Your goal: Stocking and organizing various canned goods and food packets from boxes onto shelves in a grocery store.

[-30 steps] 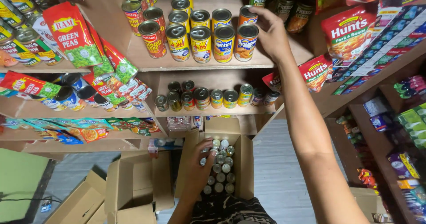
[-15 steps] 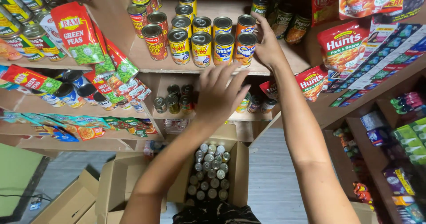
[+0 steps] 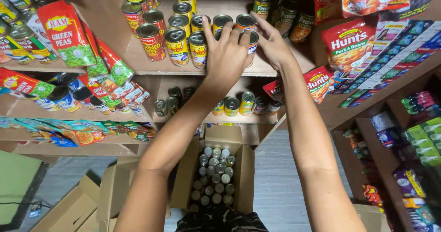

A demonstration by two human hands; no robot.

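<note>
Pouches of green peas point(image 3: 64, 34) hang at the far left of the can shelf point(image 3: 138, 64), slanted forward so their fronts face whoever stands here. Right of them, on that same wooden shelf, I see red-labelled cans point(image 3: 150, 41) and then yellow-labelled cans point(image 3: 177, 45) standing upright in short files running front to back, labels outward, which looks like plain stock order by kind.

My left hand point(image 3: 225, 55) comes next, raised to the front of the shelf with fingers spread fairly wide over the tops of the cans there; I judge it rests on them to steady or square the row, though I cannot tell whether it truly grips one. Just to its right, touching the same cluster, my right hand point(image 3: 272, 43) curls around a blue-and-orange can point(image 3: 252, 45) at the shelf's front edge, fingers closed on its side. That can stands upright beside the others, level with the front row.

Further right on the shelf, dark green cans point(image 3: 262, 6) sit back in the corner. Beyond the shelf's right end, red pouches of beans point(image 3: 351, 43) lean on the angled rack.

Below the shelf, a lower ledge holds smaller cans point(image 3: 232, 105), and straight beneath, on the floor, an open cardboard box point(image 3: 245, 167) stands with its flaps out, packed with upright cans seen from the top.
</note>
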